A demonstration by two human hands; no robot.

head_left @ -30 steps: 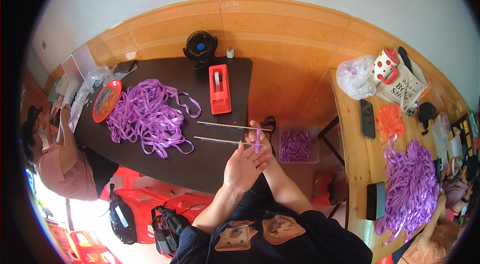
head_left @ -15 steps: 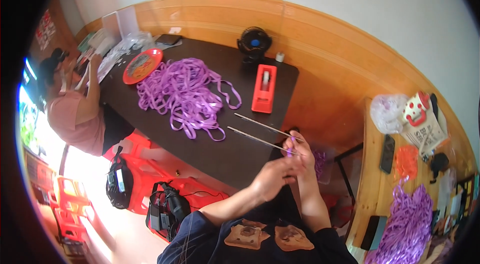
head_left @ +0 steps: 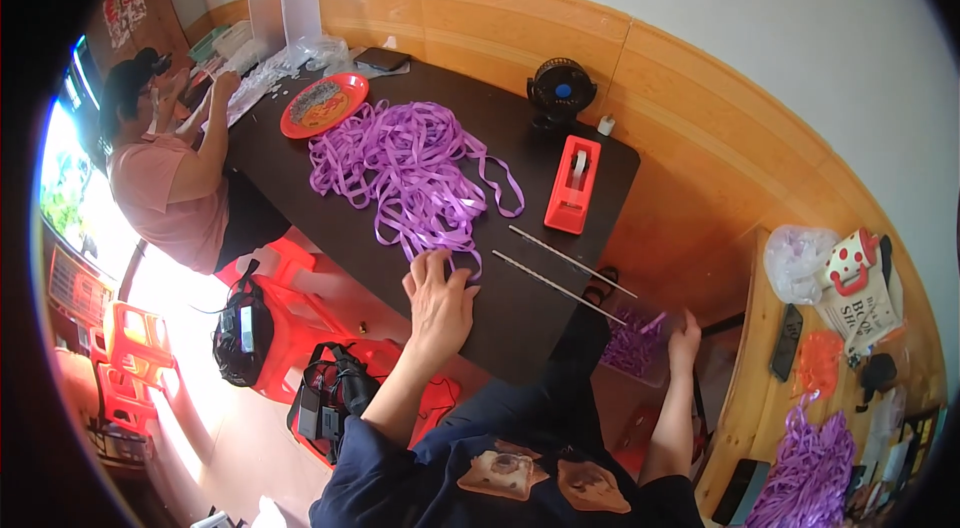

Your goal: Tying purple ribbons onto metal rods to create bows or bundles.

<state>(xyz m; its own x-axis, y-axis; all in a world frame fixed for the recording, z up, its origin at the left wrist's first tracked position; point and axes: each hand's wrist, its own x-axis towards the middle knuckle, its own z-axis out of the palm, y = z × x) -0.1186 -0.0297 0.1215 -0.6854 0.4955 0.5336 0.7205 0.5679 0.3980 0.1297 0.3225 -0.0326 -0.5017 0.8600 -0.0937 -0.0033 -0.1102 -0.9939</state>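
Glossy purple ribbon (head_left: 405, 153), flat and narrow, heaped in tangled loops on the smooth dark table (head_left: 510, 333). My left hand (head_left: 440, 306) at the heap's near edge: palm down, fingers half-curled, thumb apart, loosely open. Two thin, straight, pale rods (head_left: 560, 288) jut past the table's edge. My right hand (head_left: 685, 340) beside the see-through bin (head_left: 650, 377) of short purple pieces (head_left: 628, 346); cannot tell whether its fingers grip anything.

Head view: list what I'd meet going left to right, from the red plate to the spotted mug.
Red plate → large purple ribbon pile → red tape dispenser → small purple ribbons → right hand → phone → spotted mug.
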